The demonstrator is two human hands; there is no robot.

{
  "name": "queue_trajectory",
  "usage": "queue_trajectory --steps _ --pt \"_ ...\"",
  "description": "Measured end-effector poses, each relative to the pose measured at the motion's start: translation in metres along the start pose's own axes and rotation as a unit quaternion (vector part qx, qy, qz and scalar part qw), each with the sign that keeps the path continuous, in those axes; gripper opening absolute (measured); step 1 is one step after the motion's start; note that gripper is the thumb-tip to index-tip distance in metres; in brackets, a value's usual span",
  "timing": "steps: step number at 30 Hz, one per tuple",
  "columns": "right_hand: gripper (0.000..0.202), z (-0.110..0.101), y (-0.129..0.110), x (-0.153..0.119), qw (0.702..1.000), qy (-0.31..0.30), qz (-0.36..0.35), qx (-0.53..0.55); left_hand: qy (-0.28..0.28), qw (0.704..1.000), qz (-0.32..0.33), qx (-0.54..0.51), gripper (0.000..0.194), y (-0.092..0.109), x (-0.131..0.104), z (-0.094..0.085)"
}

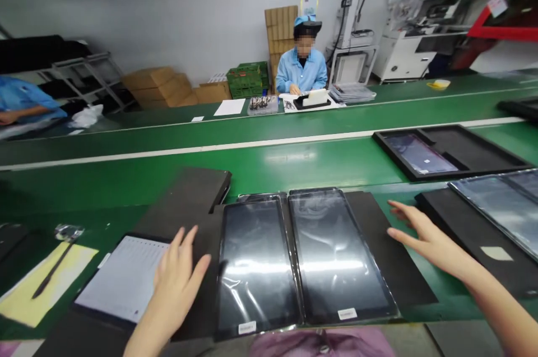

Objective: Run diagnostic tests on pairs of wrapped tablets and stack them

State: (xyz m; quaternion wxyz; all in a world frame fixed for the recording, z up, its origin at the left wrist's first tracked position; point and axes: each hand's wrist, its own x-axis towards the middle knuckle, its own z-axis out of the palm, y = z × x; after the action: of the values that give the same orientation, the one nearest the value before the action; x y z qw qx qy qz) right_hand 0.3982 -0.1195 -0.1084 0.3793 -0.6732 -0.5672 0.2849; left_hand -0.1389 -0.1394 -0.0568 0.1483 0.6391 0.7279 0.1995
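My left hand point(179, 276) hovers with fingers apart over the right edge of a tablet with a lit white screen point(121, 276). Right of it, two dark-screened tablets lie side by side on a black mat: the left tablet point(258, 250) and the right tablet point(336, 250), both in clear film with a white label at the near edge. My right hand point(424, 236) is open and holds nothing, between the black mat point(390, 250) and a black tray point(466, 228). Whether either hand touches the surface below, I cannot tell.
A black foam tray point(483, 144) with one tablet stands at the back right. On the left lies yellow paper point(71, 267) with a thin dark tool point(54, 270). Beyond the green conveyor point(252, 158), a person in blue point(302, 68) sits working; another person's sleeve point(29, 99) shows far left.
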Motion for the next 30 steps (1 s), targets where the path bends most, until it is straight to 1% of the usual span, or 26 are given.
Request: queue_trajectory --steps 2,3,4,5,7,8,9,11,13,14,15,16,18,20,21,22,23,24,25,27,28,29,30 --pt "0.075 0.011 0.021 -0.014 0.996 -0.040 0.072 0.021 0.030 0.992 -0.079 -0.096 0.075 -0.035 -0.017 0.018" --pt "0.075 0.017 0.028 -0.019 0.994 -0.046 0.097 0.035 0.033 0.986 -0.097 -0.134 0.075 -0.046 -0.021 0.027" --pt "0.074 0.022 0.032 -0.022 0.993 -0.042 0.105 0.044 0.037 0.981 -0.106 -0.161 0.075 -0.054 -0.024 0.036" --pt "0.074 0.027 0.034 -0.024 0.994 -0.026 0.093 0.041 0.046 0.975 -0.112 -0.186 0.076 -0.059 -0.025 0.043" --pt "0.072 0.034 0.028 -0.021 1.000 0.015 0.023 0.000 0.085 0.966 -0.101 -0.221 0.078 -0.060 -0.022 0.051" --pt "0.070 0.037 0.023 -0.017 0.999 0.033 -0.021 -0.033 0.112 0.964 -0.081 -0.229 0.079 -0.058 -0.020 0.051" --pt "0.067 0.039 0.017 -0.012 0.994 0.049 -0.061 -0.070 0.135 0.963 -0.046 -0.228 0.078 -0.055 -0.018 0.049" --pt "0.061 0.044 0.005 -0.003 0.980 0.082 -0.118 -0.135 0.159 0.966 0.065 -0.195 0.071 -0.049 -0.015 0.039" --pt "0.057 0.046 -0.005 0.002 0.967 0.113 -0.149 -0.175 0.146 0.962 0.181 -0.145 0.064 -0.043 -0.016 0.027" --pt "0.055 0.047 -0.011 0.001 0.961 0.121 -0.165 -0.185 0.131 0.957 0.226 -0.125 0.064 -0.040 -0.018 0.022" --pt "0.052 0.046 -0.016 -0.002 0.957 0.116 -0.187 -0.189 0.115 0.953 0.259 -0.110 0.065 -0.037 -0.019 0.017" --pt "0.048 0.045 -0.023 -0.006 0.953 0.093 -0.216 -0.190 0.097 0.949 0.281 -0.102 0.068 -0.035 -0.019 0.014" --pt "0.042 0.042 -0.037 -0.017 0.937 0.006 -0.293 -0.188 0.066 0.945 0.305 -0.101 0.075 -0.029 -0.018 0.012" --pt "0.037 0.040 -0.051 -0.024 0.905 -0.092 -0.373 -0.184 0.043 0.939 0.323 -0.110 0.081 -0.023 -0.012 0.013" --pt "0.036 0.040 -0.056 -0.025 0.888 -0.129 -0.401 -0.184 0.031 0.936 0.331 -0.113 0.081 -0.021 -0.007 0.015" --pt "0.037 0.041 -0.060 -0.023 0.877 -0.150 -0.417 -0.188 0.020 0.934 0.337 -0.113 0.081 -0.019 -0.002 0.017" --pt "0.040 0.044 -0.060 -0.018 0.874 -0.153 -0.418 -0.194 0.006 0.934 0.340 -0.111 0.080 -0.017 0.003 0.019" --pt "0.043 0.047 -0.059 -0.011 0.883 -0.137 -0.401 -0.203 -0.007 0.936 0.335 -0.110 0.080 -0.016 0.008 0.022" --pt "0.047 0.052 -0.055 -0.002 0.899 -0.102 -0.369 -0.212 -0.019 0.940 0.322 -0.110 0.081 -0.016 0.013 0.024" --pt "0.051 0.061 -0.044 0.015 0.935 0.003 -0.281 -0.216 -0.029 0.955 0.274 -0.111 0.084 -0.016 0.020 0.031" --pt "0.052 0.065 -0.037 0.022 0.946 0.051 -0.243 -0.210 -0.022 0.963 0.246 -0.108 0.085 -0.017 0.021 0.035" --pt "0.053 0.069 -0.031 0.027 0.951 0.084 -0.220 -0.199 -0.007 0.970 0.222 -0.099 0.086 -0.018 0.022 0.040" --pt "0.055 0.072 -0.026 0.030 0.954 0.103 -0.213 -0.186 0.013 0.975 0.205 -0.085 0.087 -0.019 0.022 0.044"
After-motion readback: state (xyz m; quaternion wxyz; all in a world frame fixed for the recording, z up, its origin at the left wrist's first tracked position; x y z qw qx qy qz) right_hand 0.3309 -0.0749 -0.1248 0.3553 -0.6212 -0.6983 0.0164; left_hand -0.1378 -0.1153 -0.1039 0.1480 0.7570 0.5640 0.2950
